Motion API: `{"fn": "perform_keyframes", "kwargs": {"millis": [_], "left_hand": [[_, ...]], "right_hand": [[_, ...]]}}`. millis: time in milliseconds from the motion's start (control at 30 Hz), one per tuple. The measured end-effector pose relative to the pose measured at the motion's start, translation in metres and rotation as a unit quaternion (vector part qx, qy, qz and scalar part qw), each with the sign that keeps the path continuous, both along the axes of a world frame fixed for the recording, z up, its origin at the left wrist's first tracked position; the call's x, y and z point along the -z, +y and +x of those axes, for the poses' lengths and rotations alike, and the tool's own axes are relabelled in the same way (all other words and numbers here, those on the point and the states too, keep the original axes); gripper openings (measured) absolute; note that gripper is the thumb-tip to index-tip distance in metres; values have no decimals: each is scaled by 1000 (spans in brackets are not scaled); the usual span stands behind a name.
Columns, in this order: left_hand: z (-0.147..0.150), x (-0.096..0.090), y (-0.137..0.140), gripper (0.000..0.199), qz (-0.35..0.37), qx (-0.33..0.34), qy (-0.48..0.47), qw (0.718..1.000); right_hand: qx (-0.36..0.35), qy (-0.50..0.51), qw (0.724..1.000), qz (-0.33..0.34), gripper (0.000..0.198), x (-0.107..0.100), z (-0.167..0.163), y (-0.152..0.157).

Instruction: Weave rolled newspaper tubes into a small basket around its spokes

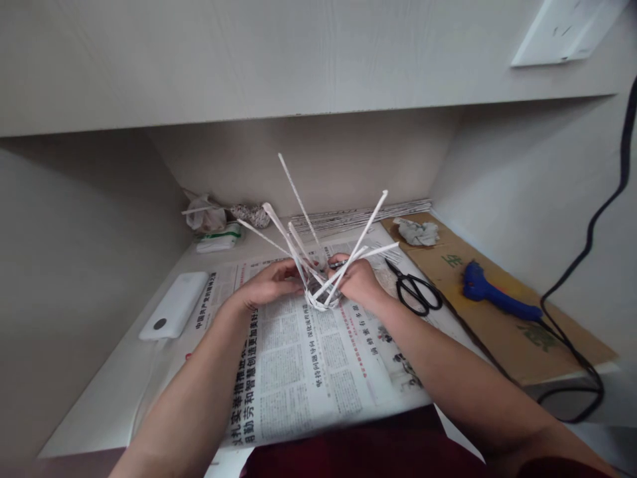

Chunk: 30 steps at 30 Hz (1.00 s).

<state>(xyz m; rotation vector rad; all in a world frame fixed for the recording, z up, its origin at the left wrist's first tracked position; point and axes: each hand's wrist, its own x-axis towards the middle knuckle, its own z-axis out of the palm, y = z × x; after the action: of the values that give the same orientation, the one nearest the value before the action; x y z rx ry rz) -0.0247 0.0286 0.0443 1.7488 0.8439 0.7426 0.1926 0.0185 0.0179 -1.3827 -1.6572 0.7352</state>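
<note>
A small basket [322, 304] woven from rolled paper strips sits low over the newspaper, between my hands. Several white paper sticks [368, 222] rise from its rim and fan outward. My left hand [276, 282] is closed on the basket's left side, thumb toward me. On the right side my right hand [359, 277] pinches the rim and a stick near its base. Some fingertips of both hands are hidden behind the weave. Black-handled scissors [418, 293] lie just right of my right hand.
Newspaper [283, 372] covers the tabletop. A white power bank [175, 305] lies left. Rolled paper sticks [348, 218] and a plastic bag [205, 216] are at the back. On cardboard [448, 265] at right rest a blue glue gun [497, 295] with black cord and crumpled paper [417, 232].
</note>
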Motion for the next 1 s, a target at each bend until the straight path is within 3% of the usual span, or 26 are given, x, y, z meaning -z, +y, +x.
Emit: {"fn": "perform_keyframes", "kwargs": {"millis": [167,300,533,733,1000], "left_hand": [[1,14,5,35,-50,-26,-34,998],[7,15,4,40,-57,-25,-31,998],[19,18,-1,28,53,-107,14,993],[30,30,-2,19,154,-193,72,966],[36,34,-5,16,153,-231,89,957]], "right_hand": [[-10,26,999,-16,11,-2,-3,-1],[-23,36,999,-19,11,4,-4,2],[-46,23,999,4,13,10,-5,1],[-66,43,997,-1,10,8,-6,-2],[-61,63,996,-7,16,5,-10,-4]]}}
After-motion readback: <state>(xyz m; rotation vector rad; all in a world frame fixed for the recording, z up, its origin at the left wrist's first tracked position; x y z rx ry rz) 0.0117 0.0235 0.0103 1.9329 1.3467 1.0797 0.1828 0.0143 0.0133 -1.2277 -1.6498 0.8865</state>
